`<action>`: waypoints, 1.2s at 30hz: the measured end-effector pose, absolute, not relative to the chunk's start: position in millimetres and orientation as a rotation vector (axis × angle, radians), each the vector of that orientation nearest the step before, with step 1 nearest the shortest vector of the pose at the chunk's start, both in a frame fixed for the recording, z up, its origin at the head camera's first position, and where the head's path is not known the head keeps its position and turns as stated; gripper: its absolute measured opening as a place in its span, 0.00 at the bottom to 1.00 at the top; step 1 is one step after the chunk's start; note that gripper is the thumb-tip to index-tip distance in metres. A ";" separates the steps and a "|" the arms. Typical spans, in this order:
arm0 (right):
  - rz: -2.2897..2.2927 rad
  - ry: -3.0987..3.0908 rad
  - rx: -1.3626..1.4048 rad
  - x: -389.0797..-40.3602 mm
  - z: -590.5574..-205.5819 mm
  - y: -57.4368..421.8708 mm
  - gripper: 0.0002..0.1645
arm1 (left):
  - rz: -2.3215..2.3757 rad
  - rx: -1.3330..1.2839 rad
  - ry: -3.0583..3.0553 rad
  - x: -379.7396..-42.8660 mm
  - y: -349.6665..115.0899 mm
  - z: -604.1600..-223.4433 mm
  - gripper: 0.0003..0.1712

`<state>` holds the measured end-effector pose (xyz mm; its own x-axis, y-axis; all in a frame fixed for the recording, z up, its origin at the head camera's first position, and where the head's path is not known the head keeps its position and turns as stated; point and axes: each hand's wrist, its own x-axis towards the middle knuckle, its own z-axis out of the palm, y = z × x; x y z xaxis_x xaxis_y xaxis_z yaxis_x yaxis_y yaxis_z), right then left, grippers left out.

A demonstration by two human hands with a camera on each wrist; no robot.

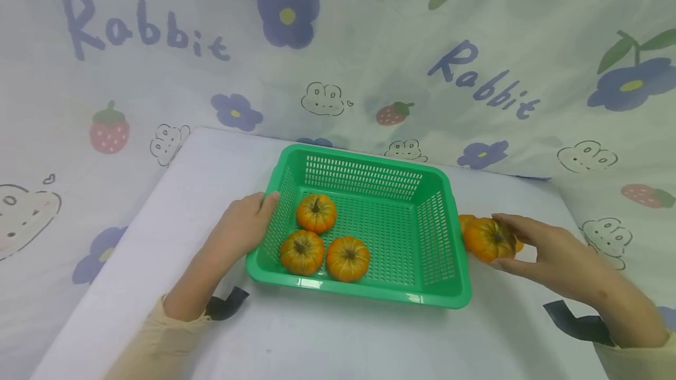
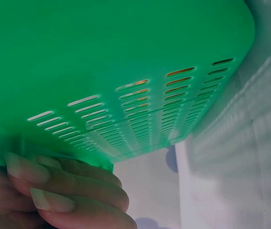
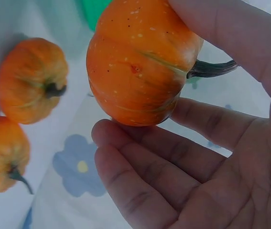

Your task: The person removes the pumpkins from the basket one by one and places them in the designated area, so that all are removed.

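A green plastic basket (image 1: 359, 292) with slotted walls stands mid-table. My left hand (image 1: 244, 223) grips its left rim, thumb over the top; in the left wrist view the other fingers curl against the outer wall. Inside, toward the left, sit three small orange pumpkins: one behind (image 1: 315, 213), one at front left (image 1: 302, 253), another at front centre (image 1: 348, 258). Just outside the right wall, my right hand (image 1: 567, 260) holds another small pumpkin (image 3: 140, 67) between thumb and fingers. Its dark stem points toward the palm in the right wrist view.
Two more pumpkins, one nearer (image 3: 30, 86) and one beside it (image 3: 4, 152), lie on the white table (image 1: 317, 339) right of the basket. The held pumpkin mostly hides them in the head view. A printed curtain (image 1: 359, 63) hangs behind the table.
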<state>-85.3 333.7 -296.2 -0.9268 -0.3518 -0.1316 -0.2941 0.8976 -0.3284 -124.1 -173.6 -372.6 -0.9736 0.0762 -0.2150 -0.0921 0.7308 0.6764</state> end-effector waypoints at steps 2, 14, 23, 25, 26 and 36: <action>-0.477 2.868 -0.493 -82.6 -300.7 335.8 0.49 | 1.071 -0.013 2.709 -123.8 -174.0 -372.2 0.32; -0.448 2.803 -0.330 -71.5 -325.7 342.4 0.54 | 1.082 -0.013 2.703 -122.4 -176.6 -373.1 0.33; -0.472 2.769 -0.280 -67.3 -340.1 341.7 0.53 | 1.089 -0.002 2.700 -123.5 -176.4 -372.9 0.33; -0.475 2.777 -0.280 -66.1 -342.4 341.7 0.53 | 1.085 0.001 2.704 -124.0 -176.2 -373.1 0.33; -0.475 2.782 -0.279 -65.5 -343.4 341.3 0.53 | 1.084 0.001 2.705 -124.2 -176.1 -373.1 0.33; -0.498 2.773 -0.237 -60.2 -357.0 340.3 0.52 | 1.086 0.012 2.701 -125.9 -175.2 -374.4 0.33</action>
